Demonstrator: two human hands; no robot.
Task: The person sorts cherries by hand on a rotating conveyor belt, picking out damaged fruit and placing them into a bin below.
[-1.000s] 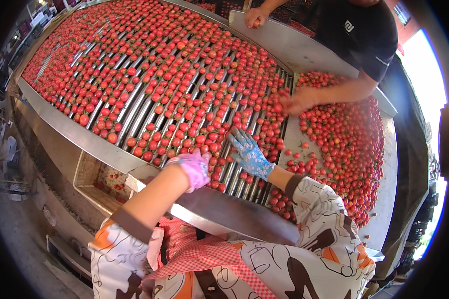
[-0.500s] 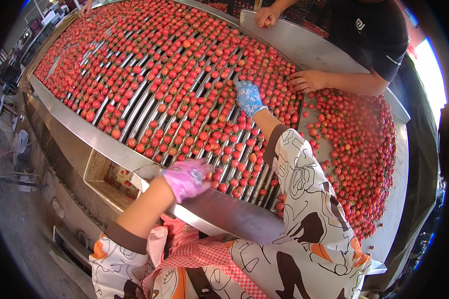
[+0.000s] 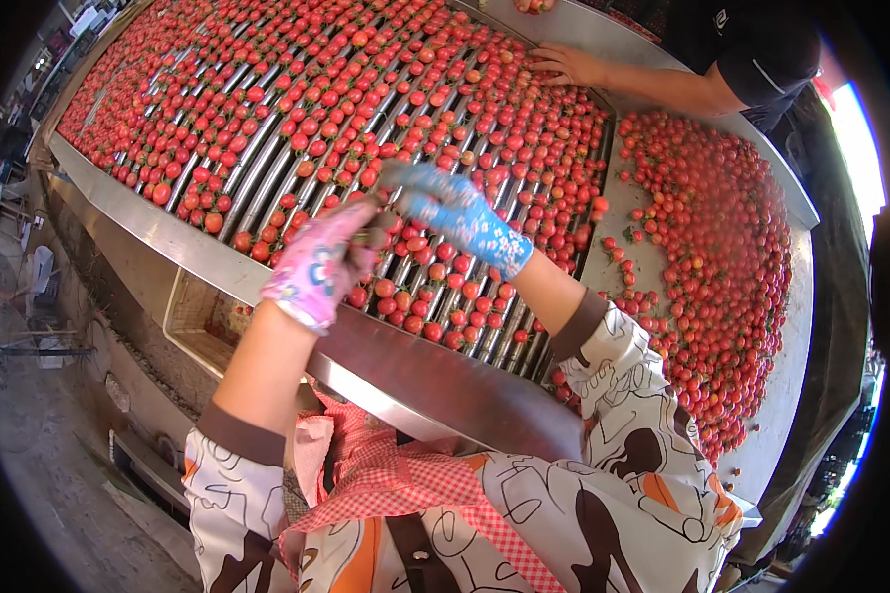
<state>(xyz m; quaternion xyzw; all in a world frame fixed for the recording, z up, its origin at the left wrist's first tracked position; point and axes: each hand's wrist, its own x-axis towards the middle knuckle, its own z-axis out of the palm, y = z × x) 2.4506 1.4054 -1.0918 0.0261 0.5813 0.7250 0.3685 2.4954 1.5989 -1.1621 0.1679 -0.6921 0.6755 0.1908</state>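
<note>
Small red cherry tomatoes (image 3: 336, 114), some with green stems, lie in rows on a bed of metal rollers (image 3: 257, 183). My left hand (image 3: 316, 265), in a pink flowered glove, hovers above the rollers' near side. Its fingers are curled together, and what they hold is hidden. My right hand (image 3: 460, 217), in a blue flowered glove, reaches in from the right over the tomatoes. Its thumb and fingers extend toward the left fingertips, but motion smears them. The two hands nearly meet; I cannot tell whether they touch.
Loose tomatoes pile up on a metal tray (image 3: 603, 267) at the right. A co-worker's hand (image 3: 569, 65) rests on tomatoes at the far right edge of the rollers. A metal ledge (image 3: 445, 385) runs along the near side. Below it at left stands a pale crate (image 3: 190, 331).
My right hand has left the tomatoes at the right and moved left. My left hand has lifted from the near edge and moved up and left toward it. The view has shifted.
</note>
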